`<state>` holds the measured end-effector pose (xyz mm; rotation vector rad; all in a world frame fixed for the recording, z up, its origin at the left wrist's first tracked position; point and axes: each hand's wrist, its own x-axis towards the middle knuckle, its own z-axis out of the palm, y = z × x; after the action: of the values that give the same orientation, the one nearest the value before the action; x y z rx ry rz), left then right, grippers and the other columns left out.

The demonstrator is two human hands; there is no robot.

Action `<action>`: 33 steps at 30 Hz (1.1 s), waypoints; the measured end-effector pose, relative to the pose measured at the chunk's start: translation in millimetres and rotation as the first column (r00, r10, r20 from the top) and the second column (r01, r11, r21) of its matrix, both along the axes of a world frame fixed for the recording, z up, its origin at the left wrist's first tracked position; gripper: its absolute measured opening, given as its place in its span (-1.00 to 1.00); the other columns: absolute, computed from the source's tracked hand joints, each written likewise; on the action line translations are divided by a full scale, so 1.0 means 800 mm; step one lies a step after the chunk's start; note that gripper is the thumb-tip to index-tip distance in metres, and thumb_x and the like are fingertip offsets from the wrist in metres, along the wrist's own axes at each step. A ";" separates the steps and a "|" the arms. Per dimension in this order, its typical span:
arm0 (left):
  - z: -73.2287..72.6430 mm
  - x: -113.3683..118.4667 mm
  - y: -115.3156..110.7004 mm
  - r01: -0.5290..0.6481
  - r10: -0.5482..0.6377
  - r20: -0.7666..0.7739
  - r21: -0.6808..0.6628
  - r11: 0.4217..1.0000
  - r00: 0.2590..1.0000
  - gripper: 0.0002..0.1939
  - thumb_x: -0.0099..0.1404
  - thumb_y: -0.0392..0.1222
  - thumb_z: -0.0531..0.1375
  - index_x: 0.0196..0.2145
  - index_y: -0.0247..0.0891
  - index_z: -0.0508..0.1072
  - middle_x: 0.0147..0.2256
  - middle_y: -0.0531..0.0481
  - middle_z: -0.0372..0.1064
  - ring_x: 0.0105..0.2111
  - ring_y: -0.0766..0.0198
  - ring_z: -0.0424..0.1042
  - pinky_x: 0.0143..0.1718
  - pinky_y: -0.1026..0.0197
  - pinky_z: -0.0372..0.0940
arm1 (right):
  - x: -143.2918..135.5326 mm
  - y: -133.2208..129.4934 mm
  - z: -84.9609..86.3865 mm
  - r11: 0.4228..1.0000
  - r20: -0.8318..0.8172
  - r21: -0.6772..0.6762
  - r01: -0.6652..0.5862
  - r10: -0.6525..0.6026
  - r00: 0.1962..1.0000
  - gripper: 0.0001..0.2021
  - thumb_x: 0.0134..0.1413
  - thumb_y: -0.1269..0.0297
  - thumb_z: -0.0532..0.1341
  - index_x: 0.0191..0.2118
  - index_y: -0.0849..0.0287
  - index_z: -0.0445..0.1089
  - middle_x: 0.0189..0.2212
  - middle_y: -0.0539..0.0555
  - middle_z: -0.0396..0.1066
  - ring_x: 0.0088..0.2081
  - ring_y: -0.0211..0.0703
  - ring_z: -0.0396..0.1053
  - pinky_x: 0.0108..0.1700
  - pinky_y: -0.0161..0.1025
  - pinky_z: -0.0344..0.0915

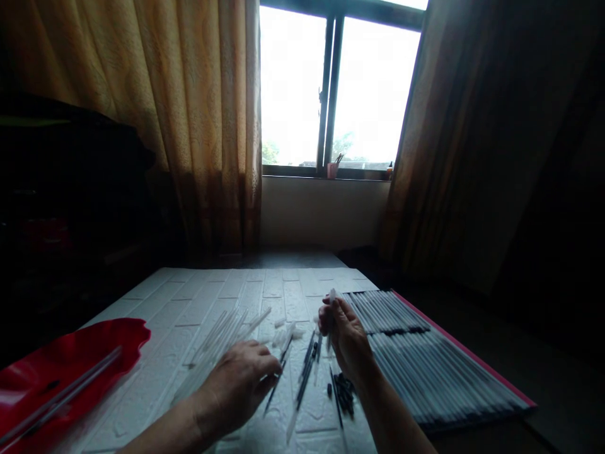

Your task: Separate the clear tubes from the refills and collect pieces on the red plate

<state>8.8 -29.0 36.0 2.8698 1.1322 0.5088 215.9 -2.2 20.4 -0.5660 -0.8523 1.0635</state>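
Observation:
My left hand is closed low over the table, its thumb and fingertips pinched at a thin dark rod with a pale, clear end. My right hand is raised a little, fingers wrapped round a whitish translucent piece whose tip sticks up above the thumb; the rest is mostly hidden in the grip. More thin dark rods lie between my hands. Small black caps are heaped below my right wrist. Clear tubes lie loose beyond my left hand, with small clear pieces beside them.
On the right, a red-edged board bears two rows of clear tubes with dark ends. A red scalloped tray at left holds a few long tubes. The table has a white brick-pattern cover; a window and curtains stand beyond it.

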 end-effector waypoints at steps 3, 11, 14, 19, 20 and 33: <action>0.002 0.045 -0.006 0.063 -0.065 -0.094 -0.031 0.998 0.993 -0.86 0.18 -0.31 0.23 -0.32 -0.10 0.54 -0.35 0.03 0.52 -0.31 0.12 0.45 -0.24 0.12 0.27 | -0.001 0.001 -0.004 1.000 0.041 0.016 -0.012 0.012 0.999 -0.65 -0.06 -0.03 0.32 -0.33 0.16 0.36 -0.59 -0.09 0.30 -0.61 -0.37 0.17 -0.56 -0.39 0.08; -0.022 0.114 0.002 0.064 -0.069 -0.166 -0.036 0.997 0.984 -0.90 0.17 -0.27 0.22 -0.41 -0.19 0.57 -0.38 -0.10 0.51 -0.30 0.05 0.47 -0.27 0.11 0.31 | 0.000 0.005 -0.009 0.998 0.053 0.005 -0.070 0.069 0.996 -0.63 -0.06 -0.05 0.31 -0.35 0.19 0.35 -0.63 -0.12 0.27 -0.67 -0.41 0.12 -0.64 -0.41 0.00; -0.026 0.121 0.001 0.057 -0.064 -0.175 -0.043 0.997 0.982 -0.87 0.15 -0.32 0.18 -0.43 -0.22 0.55 -0.40 -0.11 0.51 -0.33 0.04 0.48 -0.28 0.11 0.32 | 0.000 0.004 -0.008 0.997 0.067 0.006 -0.080 0.080 0.995 -0.64 -0.05 -0.04 0.31 -0.35 0.20 0.36 -0.63 -0.12 0.28 -0.68 -0.43 0.13 -0.64 -0.42 -0.01; -0.029 0.106 -0.006 -0.008 0.003 -0.091 -0.047 0.999 0.996 -0.83 0.18 -0.36 0.12 -0.33 -0.22 0.50 -0.37 -0.11 0.53 -0.33 0.03 0.50 -0.31 0.10 0.36 | -0.006 0.000 -0.008 0.992 0.192 0.014 -0.123 0.118 0.974 -0.63 -0.04 -0.06 0.28 -0.33 0.20 0.40 -0.65 -0.11 0.29 -0.68 -0.42 0.15 -0.64 -0.42 -0.01; -0.029 0.097 -0.006 -0.028 0.025 -0.078 -0.044 0.999 0.997 -0.82 0.21 -0.36 0.09 -0.33 -0.23 0.49 -0.39 -0.11 0.53 -0.37 0.05 0.50 -0.34 0.10 0.36 | -0.008 -0.001 -0.008 0.991 0.225 0.007 -0.133 0.128 0.966 -0.63 -0.03 -0.05 0.28 -0.32 0.21 0.41 -0.65 -0.11 0.30 -0.68 -0.42 0.15 -0.64 -0.42 -0.01; -0.035 -0.037 0.021 0.019 0.404 0.698 -0.513 0.858 0.591 -0.62 0.13 0.11 0.21 -0.25 -0.24 0.50 -0.43 0.01 0.49 -0.57 0.33 0.40 -0.72 0.40 0.17 | -0.037 -0.015 -0.027 0.979 0.743 -0.094 -0.182 0.190 0.642 -0.86 0.11 0.23 0.14 -0.35 0.20 0.32 -0.53 -0.03 0.39 -0.59 -0.35 0.27 -0.56 -0.41 0.19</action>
<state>-20.8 -12.4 7.9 1.7320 1.1546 1.1688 186.6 -13.8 -0.9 -0.9764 -1.6737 1.0126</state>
